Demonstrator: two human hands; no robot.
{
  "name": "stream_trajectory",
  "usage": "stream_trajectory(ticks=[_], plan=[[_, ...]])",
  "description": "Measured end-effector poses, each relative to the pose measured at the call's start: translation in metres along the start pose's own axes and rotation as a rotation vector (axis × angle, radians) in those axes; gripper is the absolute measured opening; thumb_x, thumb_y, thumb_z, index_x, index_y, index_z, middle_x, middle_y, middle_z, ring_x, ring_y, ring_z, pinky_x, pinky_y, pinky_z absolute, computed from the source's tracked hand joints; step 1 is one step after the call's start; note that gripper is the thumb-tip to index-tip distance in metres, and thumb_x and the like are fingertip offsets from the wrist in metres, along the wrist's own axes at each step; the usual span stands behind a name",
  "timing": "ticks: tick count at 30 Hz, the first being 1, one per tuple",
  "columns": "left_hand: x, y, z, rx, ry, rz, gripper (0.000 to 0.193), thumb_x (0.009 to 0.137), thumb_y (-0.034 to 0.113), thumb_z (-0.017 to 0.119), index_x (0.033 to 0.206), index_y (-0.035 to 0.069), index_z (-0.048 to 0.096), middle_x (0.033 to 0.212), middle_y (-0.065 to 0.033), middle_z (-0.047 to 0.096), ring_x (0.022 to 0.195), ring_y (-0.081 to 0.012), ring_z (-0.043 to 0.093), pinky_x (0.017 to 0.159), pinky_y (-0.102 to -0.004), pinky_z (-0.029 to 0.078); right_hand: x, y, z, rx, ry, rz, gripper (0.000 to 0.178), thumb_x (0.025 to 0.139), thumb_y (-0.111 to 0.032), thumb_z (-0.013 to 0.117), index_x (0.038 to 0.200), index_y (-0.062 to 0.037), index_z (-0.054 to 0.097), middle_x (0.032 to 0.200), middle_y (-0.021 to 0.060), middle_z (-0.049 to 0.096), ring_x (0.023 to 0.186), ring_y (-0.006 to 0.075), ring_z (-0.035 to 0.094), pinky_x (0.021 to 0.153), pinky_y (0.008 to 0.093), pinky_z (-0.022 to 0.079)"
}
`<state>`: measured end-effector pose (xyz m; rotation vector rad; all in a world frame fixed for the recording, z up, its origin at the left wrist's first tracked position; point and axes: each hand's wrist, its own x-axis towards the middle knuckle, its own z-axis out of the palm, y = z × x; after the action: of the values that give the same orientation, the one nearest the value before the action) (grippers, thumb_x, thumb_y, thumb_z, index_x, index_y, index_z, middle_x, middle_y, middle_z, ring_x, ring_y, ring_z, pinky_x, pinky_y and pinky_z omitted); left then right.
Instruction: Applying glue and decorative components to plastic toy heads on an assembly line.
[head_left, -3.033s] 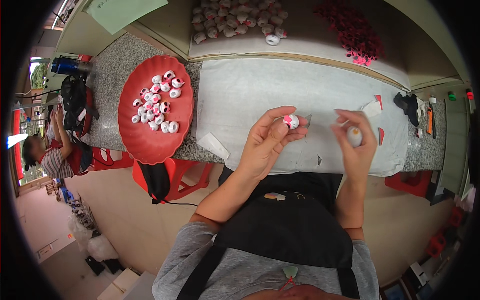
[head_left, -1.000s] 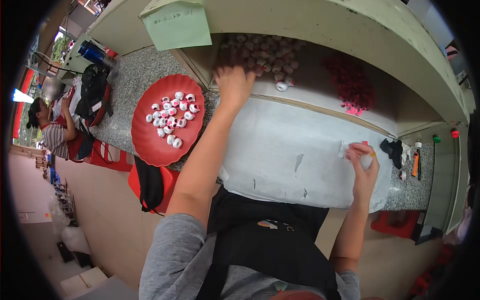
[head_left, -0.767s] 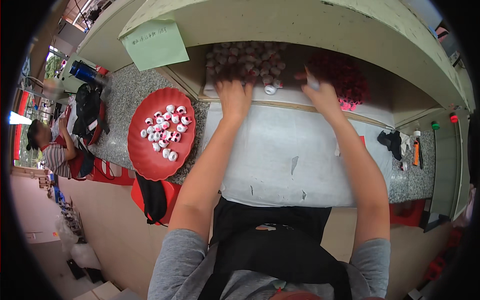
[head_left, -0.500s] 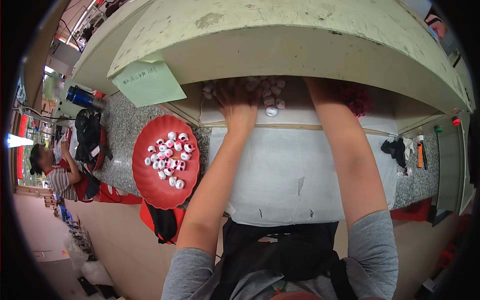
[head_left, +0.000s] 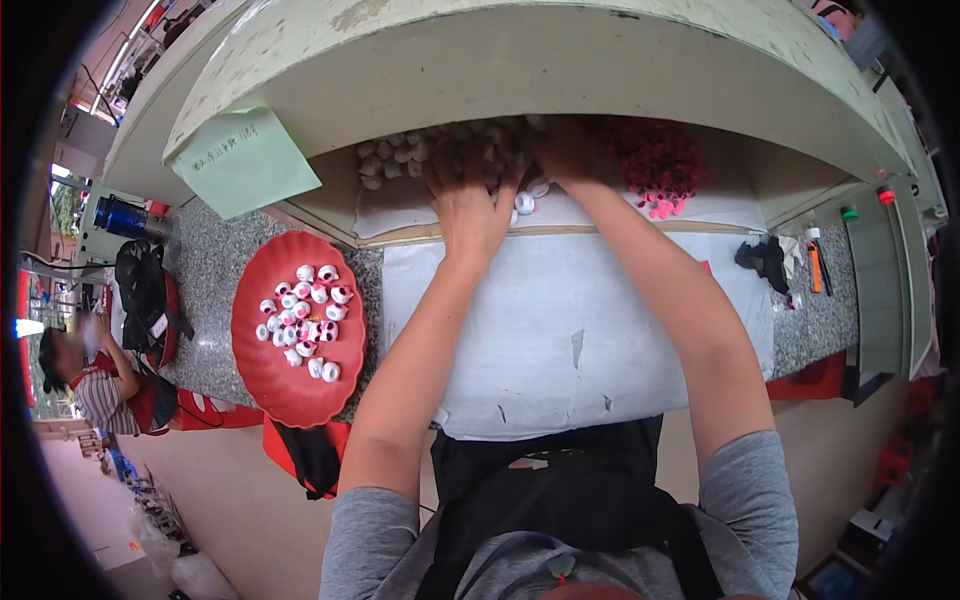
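Both my hands reach into the low, shadowed opening under a pale cabinet point(head_left: 560, 85). A heap of small white round pieces point(head_left: 400, 155) lies at its left and middle. On that heap rests my left hand point(head_left: 470, 200), fingers spread and pointing inward, the tips partly lost among the pieces. My right hand point(head_left: 568, 155) is beside the heap's right end, its fingers hidden in shadow and behind the cabinet's edge. One white piece point(head_left: 525, 203) sits close to my left thumb. Right of my right wrist lies a pile of small pink-red bits point(head_left: 660, 170).
A red scalloped tray point(head_left: 250, 345) with several white-and-pink round pieces stands left of the white-covered work surface point(head_left: 540, 330). At right are a black cloth point(head_left: 765, 262) and an orange-handled tool point(head_left: 814, 268). A green note point(head_left: 245, 165) hangs on the cabinet. Another person point(head_left: 100, 385) sits far left.
My right hand has moved left, from beside the pink-red bits toward the white heap. My left hand stays on the heap. The view has shifted, showing more of the compartment.
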<state>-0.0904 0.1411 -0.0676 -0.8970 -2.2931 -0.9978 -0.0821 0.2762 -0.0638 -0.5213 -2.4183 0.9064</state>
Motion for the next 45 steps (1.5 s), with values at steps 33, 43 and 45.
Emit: stream_trajectory(ticks=[33,43,45], plan=[[-0.073,0.064,-0.053,0.06,-0.582,0.312,0.054,0.061,0.035,0.064,0.11,0.018,0.046,0.124,-0.0162,0.027,0.116,-0.0352,0.02,0.088,-0.0593,0.01,-0.194,0.029,-0.143,0.625,-0.002,0.269,0.017,0.069,-0.001,0.053,0.086,-0.0011,0.051,0.091,0.0063,0.054,0.085,0.0104,0.045,0.08,0.0228,0.033],[-0.005,0.075,-0.02,0.05,-0.578,0.234,0.043,0.068,0.03,0.058,0.107,0.015,0.049,0.109,-0.0148,0.043,0.104,-0.0321,0.036,0.09,-0.0509,0.019,-0.201,0.024,-0.145,0.927,0.1,0.428,0.016,0.072,-0.001,0.051,0.087,0.0016,0.049,0.079,0.0083,0.054,0.067,0.0127,0.05,0.06,0.0245,0.041],[0.026,0.06,0.015,-0.021,-0.479,0.231,0.033,0.071,0.026,0.055,0.101,0.011,0.051,0.099,-0.0167,0.047,0.095,-0.0316,0.043,0.086,-0.0456,0.027,-0.201,0.017,-0.141,0.928,0.052,0.393,0.016,0.072,-0.001,0.052,0.087,0.0017,0.049,0.078,0.0076,0.054,0.067,0.0122,0.05,0.061,0.0242,0.041]])
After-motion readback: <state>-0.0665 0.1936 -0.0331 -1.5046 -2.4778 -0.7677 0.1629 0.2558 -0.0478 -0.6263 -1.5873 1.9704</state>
